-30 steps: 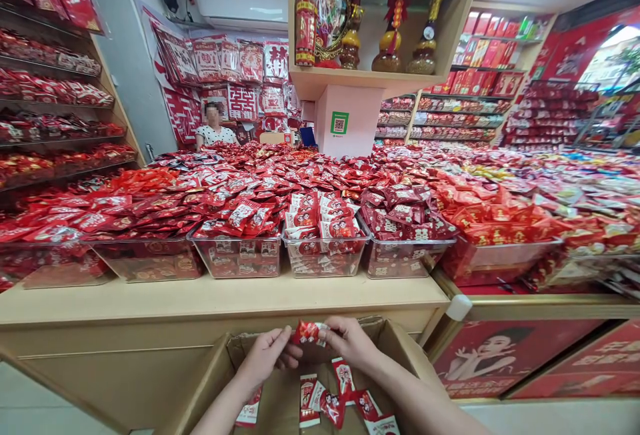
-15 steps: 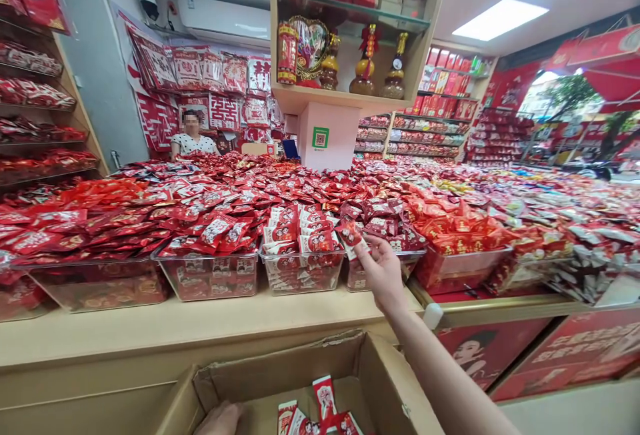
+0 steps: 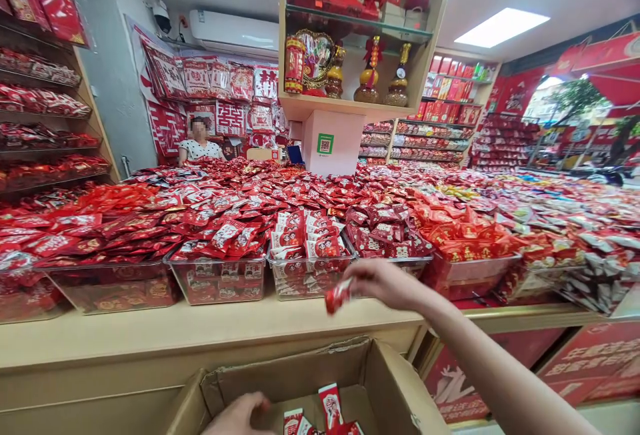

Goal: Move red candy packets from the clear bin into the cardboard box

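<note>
My right hand (image 3: pixel 387 283) is closed on a small red-and-white wrapped packet (image 3: pixel 336 299), held by its end in the air in front of the counter's clear bins. Motion blurs the packet a little. Below it, the open cardboard box (image 3: pixel 395 381) holds several red-and-white packets (image 3: pixel 330 407) on its bottom. My left hand (image 3: pixel 240 415) is over the box's left part, fingers apart and curved, with nothing visible in them; its lower part is cut off by the frame edge. Nearest behind the right hand stands a clear plastic bin (image 3: pixel 310 285) with upright rows of similar packets.
More bins heaped with red packets line the counter (image 3: pixel 150 335). A display cabinet (image 3: pixel 360 111) on a white pillar (image 3: pixel 333 145) rises mid-counter. A person (image 3: pixel 201 145) sits behind the heaps. Shelves of packets (image 3: pixel 45 101) stand at left.
My right hand has drawn the packet back from the bins and lowered it toward the box. My left hand has risen a little and moved right. The view has tilted slightly.
</note>
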`<action>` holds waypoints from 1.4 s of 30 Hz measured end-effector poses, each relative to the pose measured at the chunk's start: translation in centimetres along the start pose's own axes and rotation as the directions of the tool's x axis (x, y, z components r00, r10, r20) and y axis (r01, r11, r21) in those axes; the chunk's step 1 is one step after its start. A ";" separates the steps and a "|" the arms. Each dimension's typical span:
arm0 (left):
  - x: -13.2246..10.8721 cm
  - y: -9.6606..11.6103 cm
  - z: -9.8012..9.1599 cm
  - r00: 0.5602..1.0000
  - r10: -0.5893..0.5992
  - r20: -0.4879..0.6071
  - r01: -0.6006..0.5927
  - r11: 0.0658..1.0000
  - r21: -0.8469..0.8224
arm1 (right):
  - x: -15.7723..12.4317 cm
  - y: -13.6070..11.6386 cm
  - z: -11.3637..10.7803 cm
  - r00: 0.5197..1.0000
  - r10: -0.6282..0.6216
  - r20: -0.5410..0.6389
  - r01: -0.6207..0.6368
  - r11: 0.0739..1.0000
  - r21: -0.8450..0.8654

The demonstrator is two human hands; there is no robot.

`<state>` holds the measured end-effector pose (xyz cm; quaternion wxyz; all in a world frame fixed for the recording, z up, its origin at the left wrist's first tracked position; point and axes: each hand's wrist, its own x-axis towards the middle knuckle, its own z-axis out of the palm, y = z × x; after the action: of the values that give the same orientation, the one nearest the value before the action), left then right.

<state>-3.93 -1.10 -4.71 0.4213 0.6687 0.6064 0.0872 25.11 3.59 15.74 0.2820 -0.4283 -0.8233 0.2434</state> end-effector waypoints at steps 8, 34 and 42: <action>-1.8 7.8 0.8 0.908 0.405 0.109 -0.221 0.683 -0.696 | -2.8 -0.2 13.1 0.978 0.071 0.197 -0.085 0.994 0.064; 1.5 2.0 1.7 0.974 0.192 -0.120 -0.226 0.834 -0.504 | 6.5 2.2 -2.9 0.826 0.275 -0.493 -0.374 0.921 -0.112; 1.9 0.1 1.8 0.982 0.158 -0.107 -0.185 0.926 -0.330 | 8.8 2.4 -2.1 0.892 0.258 -0.372 -0.414 0.796 -0.441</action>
<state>-2.29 -0.27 -6.51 0.4965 0.6327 0.5377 0.2530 23.71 12.54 18.00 0.2293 -0.6592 -0.7162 -0.0021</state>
